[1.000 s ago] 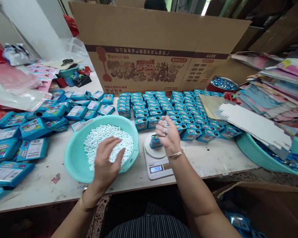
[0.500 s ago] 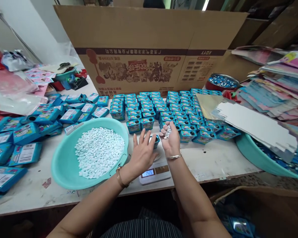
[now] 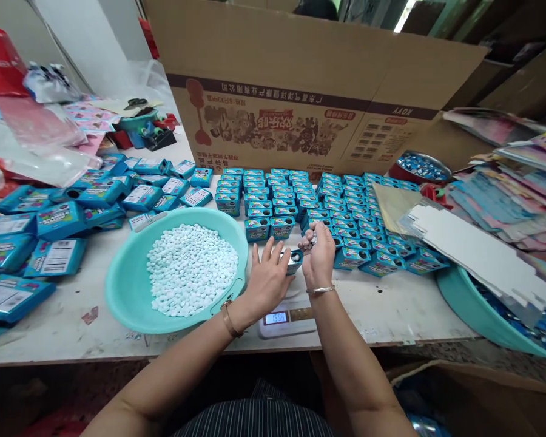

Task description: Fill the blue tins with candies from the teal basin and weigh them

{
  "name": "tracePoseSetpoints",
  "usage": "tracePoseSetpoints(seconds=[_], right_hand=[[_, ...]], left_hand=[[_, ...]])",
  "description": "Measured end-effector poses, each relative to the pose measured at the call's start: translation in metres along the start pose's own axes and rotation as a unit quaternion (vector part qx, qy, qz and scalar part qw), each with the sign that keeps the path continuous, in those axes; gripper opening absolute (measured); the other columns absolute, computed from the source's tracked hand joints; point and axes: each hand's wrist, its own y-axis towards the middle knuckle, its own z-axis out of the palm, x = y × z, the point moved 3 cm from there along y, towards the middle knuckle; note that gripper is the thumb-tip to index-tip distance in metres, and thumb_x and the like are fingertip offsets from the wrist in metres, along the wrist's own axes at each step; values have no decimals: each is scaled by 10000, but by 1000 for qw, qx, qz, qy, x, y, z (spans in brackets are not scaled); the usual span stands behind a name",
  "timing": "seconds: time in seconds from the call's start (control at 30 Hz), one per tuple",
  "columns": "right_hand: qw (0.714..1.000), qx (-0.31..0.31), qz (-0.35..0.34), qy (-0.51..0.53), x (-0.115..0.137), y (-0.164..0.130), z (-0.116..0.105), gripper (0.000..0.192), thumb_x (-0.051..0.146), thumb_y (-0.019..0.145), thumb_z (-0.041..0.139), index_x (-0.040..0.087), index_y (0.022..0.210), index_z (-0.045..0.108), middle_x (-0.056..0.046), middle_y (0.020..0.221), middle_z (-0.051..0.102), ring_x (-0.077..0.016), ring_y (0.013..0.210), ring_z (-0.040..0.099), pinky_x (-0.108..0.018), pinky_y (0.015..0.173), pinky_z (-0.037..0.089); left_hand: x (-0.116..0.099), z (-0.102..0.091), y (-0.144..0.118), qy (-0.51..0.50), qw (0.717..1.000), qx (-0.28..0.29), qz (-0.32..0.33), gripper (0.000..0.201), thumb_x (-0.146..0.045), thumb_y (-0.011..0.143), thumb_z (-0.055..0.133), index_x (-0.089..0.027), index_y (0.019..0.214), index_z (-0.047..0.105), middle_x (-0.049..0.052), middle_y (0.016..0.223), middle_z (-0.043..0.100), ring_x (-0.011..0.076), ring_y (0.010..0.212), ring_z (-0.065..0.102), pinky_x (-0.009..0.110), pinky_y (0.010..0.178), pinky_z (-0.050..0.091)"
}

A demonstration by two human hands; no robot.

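My right hand (image 3: 318, 252) is cupped closed around small white candies (image 3: 313, 240), with its fingertips over the right side of a small blue box (image 3: 295, 261). White pieces show in the box's round opening. My left hand (image 3: 269, 273) is at the box's left side, its thumb and index finger bracketing the box while the other fingers spread out. Under the hands is a white digital scale (image 3: 273, 331) with a lit display. A turquoise basin (image 3: 122, 303) at the left holds a heap of white candies (image 3: 193, 267).
Rows of upright blue boxes (image 3: 282, 227) stand behind my hands. More blue boxes (image 3: 59, 221) lie piled at the left. A big cardboard carton (image 3: 273, 67) closes off the back. White card sheets (image 3: 477, 243) rest across a second turquoise basin (image 3: 459, 282) at the right.
The number on the scale display has risen. Fewer candies show in my right hand, which has tipped further over the box. The view has shifted and tilted slightly.
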Motion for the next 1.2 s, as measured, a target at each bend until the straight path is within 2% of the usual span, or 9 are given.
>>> tracePoseSetpoints(seconds=[0.13,0.3,0.53,0.7,0.87,1.07,1.2], right_hand=[[1000,-2,10,15,5,3,0,252,397,847,655,193,750,543,110,530,413,-24,398,334,-136,399,300],[992,-10,98,74,15,11,-8,243,371,935,558,211,764,491,124,507,350,-34,360,273,-136,345,225],[986,-9,125,110,21,10,-15,246,363,973,521,215,781,480,126,508,333,-32,352,289,-130,344,253],[984,-16,131,121,23,4,-12,272,310,1019,416,204,782,497,120,498,328,-31,343,279,-135,335,236],[988,-1,108,113,31,3,-15,271,369,966,545,209,757,478,125,505,321,-28,347,269,-131,333,235],[987,-10,105,122,33,1,-17,271,326,990,489,207,746,483,122,486,322,-34,349,253,-136,341,227],[991,-22,94,90,21,-1,-10,273,375,936,580,194,741,519,113,497,388,-29,378,317,-144,392,322]], left_hand=[[5,-3,-1,-37,999,-8,-23,596,-305,901,586,-129,1445,418,198,1505,467,380,1471,300,658,1166,241],[19,-18,-5,-68,996,-39,-33,692,-355,898,590,-135,1499,327,209,1484,476,376,1455,328,625,1156,280],[30,-32,-5,-57,996,-31,-53,719,-385,896,592,-133,1505,304,202,1470,487,380,1441,342,615,1154,276],[25,-34,-3,-37,998,5,-47,735,-363,887,607,-94,1497,300,217,1478,476,383,1444,335,613,1161,267],[22,-38,2,-10,999,40,-16,755,-372,878,614,-108,1505,286,218,1484,472,386,1454,318,621,1160,251],[20,-40,18,15,996,91,9,798,-404,852,658,-104,1497,296,228,1457,497,387,1412,386,608,1157,250],[20,-35,27,10,991,137,1,838,-433,828,686,-89,1486,297,224,1372,566,381,1315,489,571,1113,314]])
